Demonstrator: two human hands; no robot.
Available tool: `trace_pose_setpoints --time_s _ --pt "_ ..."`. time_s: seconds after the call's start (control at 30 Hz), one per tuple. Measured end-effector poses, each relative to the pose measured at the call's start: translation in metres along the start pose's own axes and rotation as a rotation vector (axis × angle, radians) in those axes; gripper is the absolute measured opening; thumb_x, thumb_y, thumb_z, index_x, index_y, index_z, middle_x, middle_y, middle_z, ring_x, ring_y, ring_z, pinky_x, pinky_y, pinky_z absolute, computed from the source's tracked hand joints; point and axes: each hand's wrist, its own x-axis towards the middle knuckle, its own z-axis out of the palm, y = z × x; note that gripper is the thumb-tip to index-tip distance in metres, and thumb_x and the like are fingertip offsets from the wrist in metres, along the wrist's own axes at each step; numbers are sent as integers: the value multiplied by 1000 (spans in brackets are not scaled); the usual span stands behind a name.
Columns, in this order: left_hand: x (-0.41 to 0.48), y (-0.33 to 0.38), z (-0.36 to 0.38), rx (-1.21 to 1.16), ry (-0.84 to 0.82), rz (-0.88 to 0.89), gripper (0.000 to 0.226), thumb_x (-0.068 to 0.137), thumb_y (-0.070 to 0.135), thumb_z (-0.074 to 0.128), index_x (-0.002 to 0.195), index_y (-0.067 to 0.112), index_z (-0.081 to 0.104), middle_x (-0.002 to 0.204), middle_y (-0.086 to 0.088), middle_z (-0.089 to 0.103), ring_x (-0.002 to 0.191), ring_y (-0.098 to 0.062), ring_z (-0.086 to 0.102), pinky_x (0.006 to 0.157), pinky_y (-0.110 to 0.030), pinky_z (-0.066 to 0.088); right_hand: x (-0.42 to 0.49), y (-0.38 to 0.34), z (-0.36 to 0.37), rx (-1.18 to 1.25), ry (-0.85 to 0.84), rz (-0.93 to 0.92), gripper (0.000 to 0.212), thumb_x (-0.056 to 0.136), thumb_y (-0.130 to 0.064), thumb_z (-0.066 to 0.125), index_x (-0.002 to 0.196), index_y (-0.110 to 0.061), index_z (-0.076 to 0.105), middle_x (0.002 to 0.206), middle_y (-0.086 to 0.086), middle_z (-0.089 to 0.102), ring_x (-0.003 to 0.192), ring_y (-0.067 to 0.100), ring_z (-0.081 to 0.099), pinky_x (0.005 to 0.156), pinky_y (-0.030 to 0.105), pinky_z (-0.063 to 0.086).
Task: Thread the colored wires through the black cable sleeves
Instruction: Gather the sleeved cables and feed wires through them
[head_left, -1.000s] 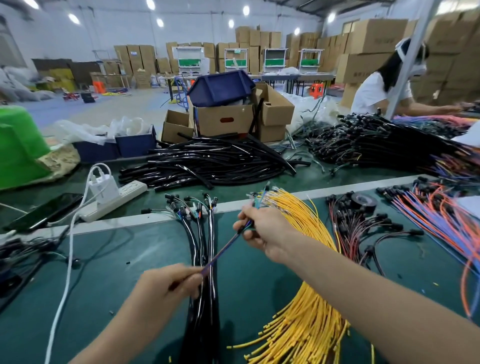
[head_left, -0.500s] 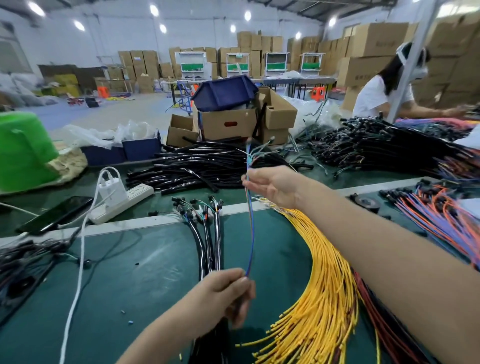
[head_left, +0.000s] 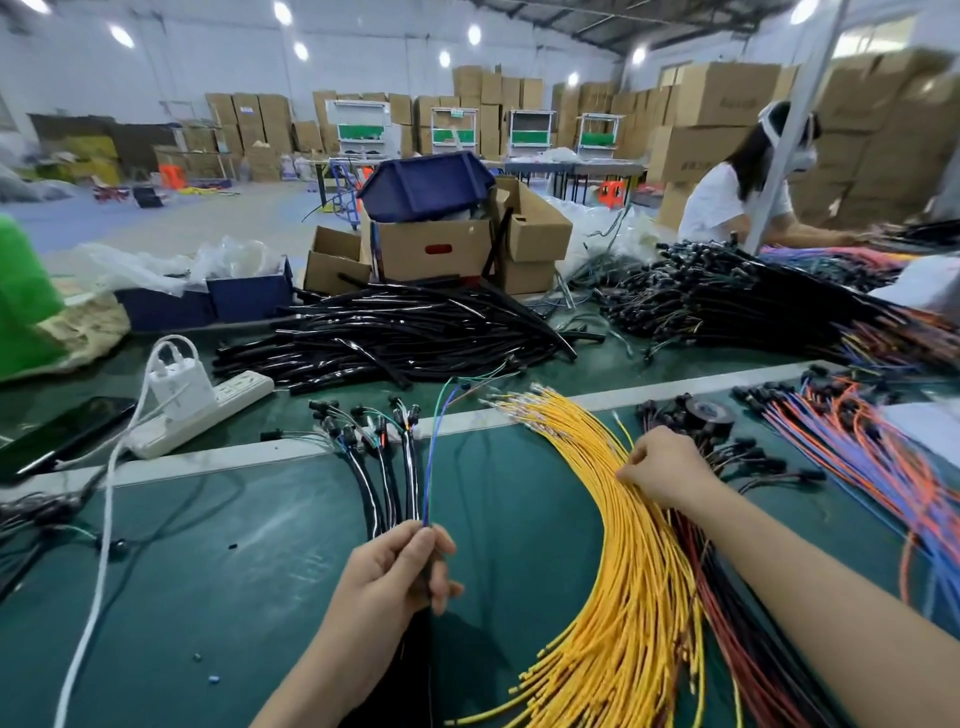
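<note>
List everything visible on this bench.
yellow wires: many, yellow, mat right of centre.
blue and green wires: few, rising from left hand.
sleeve pile: many, black, behind the mat.
sleeved cables: several, black, mat centre.
red wires: many, red, right of yellow.
tape roll: one, black, right.
power strip: one, white, left.
phone: one, black, far left.
cardboard boxes: several, brown, behind sleeve pile.
left hand: grips the blue and green wires.
right hand: pinches yellow wires.
</note>
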Motion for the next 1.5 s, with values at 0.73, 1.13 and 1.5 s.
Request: trace_pose_setpoints --time_s 0.73,1.13,1.5 --pt "-2 2 2 51 -106 -150 26 98 6 35 92 -5 57 89 -24 71 84 -35 71 68 -28 57 -55 -97 -10 922 -228 -270 27 104 -21 33 81 -11 43 47 6 60 32 15 48 32 16 29" --pt "5 5 -11 -192 -163 -240 26 81 10 50 88 -2 72 62 -7 54 45 -6 39 52 -20 47 -29 -86 21 810 -129 -348 11 96 -10 50 92 -13 60 78 7 65 44 16 60 41 19 44" --pt "4 4 -7 -231 -138 -230 23 81 8 49 84 -1 69 60 -8 47 44 -8 34 51 -22 43 49 41 -9 -84 64 94 36 85 -37 69 66 -9 56 78 13 64 79 26 56 77 37 52"
